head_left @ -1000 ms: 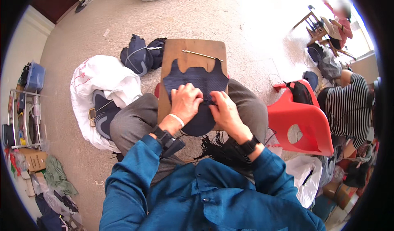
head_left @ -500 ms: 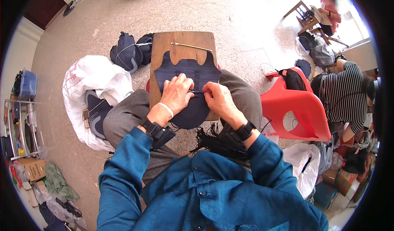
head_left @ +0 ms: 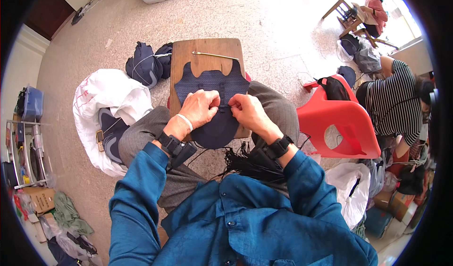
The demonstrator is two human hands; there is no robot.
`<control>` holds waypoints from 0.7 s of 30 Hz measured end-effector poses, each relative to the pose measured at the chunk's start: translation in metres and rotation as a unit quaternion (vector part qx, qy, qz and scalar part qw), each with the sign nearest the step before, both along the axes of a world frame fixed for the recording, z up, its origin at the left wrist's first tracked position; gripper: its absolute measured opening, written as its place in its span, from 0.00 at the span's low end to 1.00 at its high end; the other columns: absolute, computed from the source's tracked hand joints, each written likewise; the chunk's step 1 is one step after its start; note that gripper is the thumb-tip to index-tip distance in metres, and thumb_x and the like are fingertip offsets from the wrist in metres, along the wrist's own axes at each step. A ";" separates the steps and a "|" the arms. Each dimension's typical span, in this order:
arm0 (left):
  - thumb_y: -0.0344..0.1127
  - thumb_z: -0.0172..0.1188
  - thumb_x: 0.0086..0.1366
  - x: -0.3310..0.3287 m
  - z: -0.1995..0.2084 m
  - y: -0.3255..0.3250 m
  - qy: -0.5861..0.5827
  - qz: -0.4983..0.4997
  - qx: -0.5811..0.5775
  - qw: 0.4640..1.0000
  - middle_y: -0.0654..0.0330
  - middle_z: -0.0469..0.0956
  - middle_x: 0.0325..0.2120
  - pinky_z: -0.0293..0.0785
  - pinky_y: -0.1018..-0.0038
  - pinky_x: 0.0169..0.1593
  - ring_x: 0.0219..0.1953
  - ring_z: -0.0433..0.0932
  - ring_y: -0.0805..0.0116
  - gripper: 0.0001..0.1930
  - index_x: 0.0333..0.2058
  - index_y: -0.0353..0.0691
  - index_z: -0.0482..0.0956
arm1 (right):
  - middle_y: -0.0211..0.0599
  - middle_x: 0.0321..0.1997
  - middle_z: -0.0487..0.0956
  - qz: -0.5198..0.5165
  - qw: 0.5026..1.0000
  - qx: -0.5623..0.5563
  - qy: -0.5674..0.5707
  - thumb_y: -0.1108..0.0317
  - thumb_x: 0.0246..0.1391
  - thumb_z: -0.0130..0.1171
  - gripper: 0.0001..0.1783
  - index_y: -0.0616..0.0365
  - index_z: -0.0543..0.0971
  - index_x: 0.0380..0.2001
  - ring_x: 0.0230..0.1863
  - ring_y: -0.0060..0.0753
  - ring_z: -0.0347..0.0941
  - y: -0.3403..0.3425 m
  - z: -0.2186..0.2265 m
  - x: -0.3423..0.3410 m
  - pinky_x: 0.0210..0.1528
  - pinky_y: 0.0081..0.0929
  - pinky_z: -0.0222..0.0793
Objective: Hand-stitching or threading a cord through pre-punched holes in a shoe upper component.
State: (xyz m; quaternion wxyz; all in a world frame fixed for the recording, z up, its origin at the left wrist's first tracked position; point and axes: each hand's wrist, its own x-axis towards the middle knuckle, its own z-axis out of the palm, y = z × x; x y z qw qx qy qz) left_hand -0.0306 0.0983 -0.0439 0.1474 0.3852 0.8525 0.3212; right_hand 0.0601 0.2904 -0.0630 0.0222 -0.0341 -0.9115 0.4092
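Left hand (head_left: 200, 107), right hand (head_left: 250, 114) at navy fabric (head_left: 214, 132), fingers (head_left: 237, 103) bunched, cannot tell whether pinching; wooden surface (head_left: 207, 48) beneath

Counter (head_left: 229, 46): brown wood, visible grain, low sheen. Dark blue piece (head_left: 212, 78): cloth, matt, finely textured over the upper part, smoother in appearance at the rounded lower end. Long slender tool (head_left: 214, 55): bright metal, smooth. Chair (head_left: 312, 119): red moulded plastic, smooth, glossy. White bag (head_left: 113, 91): thin plastic, creased. Shirt (head_left: 250, 209): blue cloth, slight sheen, wrinkled. Trousers (head_left: 139, 138): grey woven cloth, matt. Floor (head_left: 273, 16): hard, speckled, reflecting light. Box (head_left: 41, 201): brown cardboard, matt.
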 end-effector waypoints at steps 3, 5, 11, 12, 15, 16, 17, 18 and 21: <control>0.32 0.69 0.55 0.004 -0.010 -0.003 0.081 0.000 0.024 0.996 0.52 0.77 0.32 0.76 0.59 0.43 0.38 0.80 0.50 0.09 0.28 0.36 0.78 | 0.52 0.33 0.84 0.001 1.000 0.008 -0.011 0.73 0.53 0.59 0.07 0.61 0.83 0.34 0.40 0.57 0.81 -0.001 0.002 -0.002 0.44 0.47 0.77; 0.33 0.70 0.55 -0.003 -0.013 -0.001 0.064 -0.008 0.001 0.998 0.52 0.76 0.33 0.76 0.59 0.44 0.39 0.79 0.50 0.09 0.28 0.37 0.79 | 0.50 0.30 0.83 0.003 1.000 0.015 -0.005 0.74 0.52 0.61 0.07 0.63 0.83 0.35 0.36 0.49 0.82 0.000 0.003 -0.003 0.40 0.41 0.77; 0.34 0.69 0.52 -0.005 -0.009 0.007 0.070 -0.029 -0.041 0.996 0.53 0.75 0.30 0.76 0.60 0.41 0.36 0.79 0.50 0.09 0.25 0.36 0.79 | 0.46 0.30 0.84 0.016 0.999 -0.016 -0.023 0.77 0.51 0.62 0.09 0.67 0.82 0.37 0.34 0.38 0.83 0.004 0.001 -0.004 0.41 0.32 0.79; 0.33 0.68 0.52 -0.007 -0.006 0.008 0.041 -0.026 -0.044 0.998 0.53 0.76 0.29 0.76 0.61 0.40 0.34 0.79 0.52 0.08 0.24 0.36 0.79 | 0.46 0.31 0.84 0.025 0.999 -0.022 -0.038 0.77 0.51 0.62 0.09 0.67 0.82 0.37 0.35 0.37 0.83 0.005 0.002 -0.004 0.42 0.31 0.79; 0.32 0.65 0.51 -0.017 0.005 0.002 -0.060 -0.016 -0.015 0.998 0.54 0.76 0.27 0.77 0.64 0.37 0.31 0.80 0.57 0.06 0.24 0.36 0.80 | 0.48 0.30 0.83 0.027 0.998 -0.062 -0.018 0.75 0.47 0.61 0.10 0.62 0.82 0.35 0.37 0.51 0.82 0.007 0.000 -0.002 0.42 0.41 0.77; 0.32 0.63 0.52 -0.017 0.006 0.001 -0.071 -0.012 -0.006 0.997 0.54 0.77 0.27 0.77 0.66 0.36 0.30 0.81 0.61 0.05 0.25 0.36 0.81 | 0.48 0.30 0.83 0.025 0.998 -0.062 -0.018 0.75 0.47 0.61 0.10 0.62 0.82 0.35 0.37 0.51 0.82 0.007 0.000 -0.001 0.42 0.41 0.77; 0.32 0.63 0.52 -0.016 0.006 0.003 -0.071 -0.014 -0.006 0.997 0.54 0.77 0.27 0.77 0.66 0.36 0.30 0.81 0.61 0.05 0.25 0.36 0.81 | 0.49 0.30 0.83 0.029 0.997 -0.070 -0.015 0.75 0.48 0.61 0.10 0.62 0.82 0.36 0.37 0.52 0.82 0.008 -0.001 0.000 0.41 0.42 0.77; 0.31 0.64 0.53 -0.015 0.004 0.004 -0.045 -0.020 -0.013 0.999 0.54 0.77 0.27 0.78 0.66 0.37 0.31 0.81 0.59 0.05 0.25 0.36 0.81 | 0.49 0.30 0.83 0.033 0.996 -0.078 -0.011 0.75 0.48 0.60 0.10 0.63 0.81 0.37 0.36 0.52 0.81 0.008 -0.001 0.000 0.41 0.42 0.77; 0.31 0.65 0.54 -0.009 -0.005 0.007 0.035 -0.025 -0.042 0.998 0.54 0.77 0.28 0.78 0.63 0.40 0.35 0.81 0.55 0.05 0.26 0.36 0.80 | 0.49 0.30 0.82 0.034 0.997 -0.067 0.008 0.75 0.48 0.59 0.10 0.62 0.80 0.36 0.36 0.54 0.81 0.007 -0.004 -0.001 0.40 0.45 0.76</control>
